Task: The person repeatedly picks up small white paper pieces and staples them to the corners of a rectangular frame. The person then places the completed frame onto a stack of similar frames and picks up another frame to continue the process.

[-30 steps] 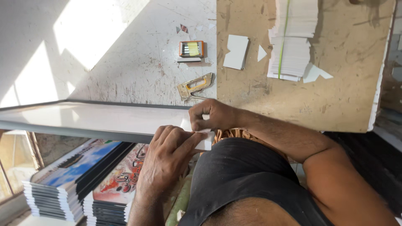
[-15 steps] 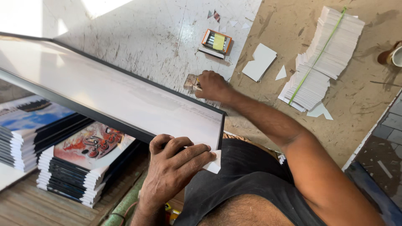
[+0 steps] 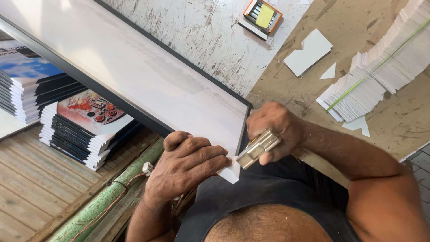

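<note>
The left hand [image 3: 188, 168] presses flat on the near corner of a large white board [image 3: 148, 80] with a thin black frame, its grip closed over a white card corner [image 3: 229, 172] that pokes out past the frame. The right hand [image 3: 275, 130] has its grip wrapped tight round a metal stapler [image 3: 257, 148], whose nose sits just beside that corner. The board lies slanted across the scratched bench [image 3: 210, 31], overhanging its near edge. Toward the bench's far edge lie an orange staple box [image 3: 263, 15], loose white cards [image 3: 309, 51] and a banded card stack [image 3: 385, 67]. Book stacks [image 3: 85, 130] stand on the floor below.
</note>
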